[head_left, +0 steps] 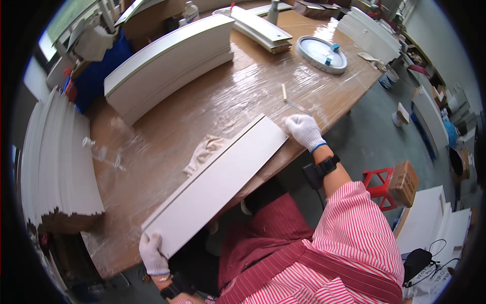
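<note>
While the stack of white panels point(58, 162) stands at the far left edge of the table point(212, 101), my left hand point(152, 253) is down at the near left corner of the board point(217, 185), gloved fingers closed over its end so the edge sits in my grip; the board itself lies slantwise across the near edge of the plastic-wrapped table, its left end hanging past the edge toward me, its right end farther in; just beside its far long edge, about the middle, a crumpled cloth point(202, 152) lies on the wrap, touching or nearly touching the board, I cannot tell which; further right my right hand point(304, 130) rests at the board's other end, fingers curled down on its right corner, pressing or pinching it rather than clasping it, and how far the fingers wrap under I cannot tell; a small stick point(284, 92) lies just beyond that hand, and a round grey lid point(321, 54) sits well apart toward the far right; as I judge it, the board is held at both ends but not yet lifted clear of the table; its face looks clean and bare, so any work on it with the cloth may be done, while moving it to a stack is not.
</note>
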Action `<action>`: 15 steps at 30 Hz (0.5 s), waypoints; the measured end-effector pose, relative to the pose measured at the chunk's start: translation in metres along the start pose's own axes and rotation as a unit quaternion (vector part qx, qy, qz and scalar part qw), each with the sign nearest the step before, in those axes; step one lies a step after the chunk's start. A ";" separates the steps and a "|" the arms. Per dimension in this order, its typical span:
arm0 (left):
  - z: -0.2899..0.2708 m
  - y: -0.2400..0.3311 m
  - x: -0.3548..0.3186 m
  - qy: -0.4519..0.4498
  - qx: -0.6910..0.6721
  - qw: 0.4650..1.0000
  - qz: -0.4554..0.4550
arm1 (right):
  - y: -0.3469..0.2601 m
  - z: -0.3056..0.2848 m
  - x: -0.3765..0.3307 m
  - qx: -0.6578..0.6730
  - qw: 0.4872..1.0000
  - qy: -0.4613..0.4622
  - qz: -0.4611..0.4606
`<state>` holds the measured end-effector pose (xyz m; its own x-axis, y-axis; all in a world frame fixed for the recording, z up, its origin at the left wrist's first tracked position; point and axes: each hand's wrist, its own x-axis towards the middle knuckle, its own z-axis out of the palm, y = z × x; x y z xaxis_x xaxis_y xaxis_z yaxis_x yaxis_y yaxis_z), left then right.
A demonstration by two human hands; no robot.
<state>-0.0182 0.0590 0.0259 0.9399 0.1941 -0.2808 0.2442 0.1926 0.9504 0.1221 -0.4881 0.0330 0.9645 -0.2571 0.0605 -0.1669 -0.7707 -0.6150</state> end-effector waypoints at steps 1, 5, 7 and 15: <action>0.010 0.000 0.000 -0.012 -0.024 1.000 0.003 | 0.011 -0.010 0.014 -0.021 0.996 0.087 0.015; 0.017 -0.013 -0.004 -0.028 -0.095 0.995 0.017 | 0.034 -0.011 0.044 -0.186 0.965 0.173 0.068; 0.019 -0.022 -0.003 -0.022 -0.132 0.990 0.037 | 0.030 -0.009 0.043 -0.226 0.961 0.092 0.128; 0.036 -0.032 0.031 -0.020 -0.155 0.988 -0.006 | 0.076 -0.012 -0.034 -0.114 0.949 0.185 0.229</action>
<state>0.0118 0.0243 -0.0089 0.9476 0.1520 -0.2810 0.1773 0.4813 0.8585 0.0741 -0.5453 -0.0063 0.6492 -0.7500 0.1265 -0.6315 -0.6242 -0.4600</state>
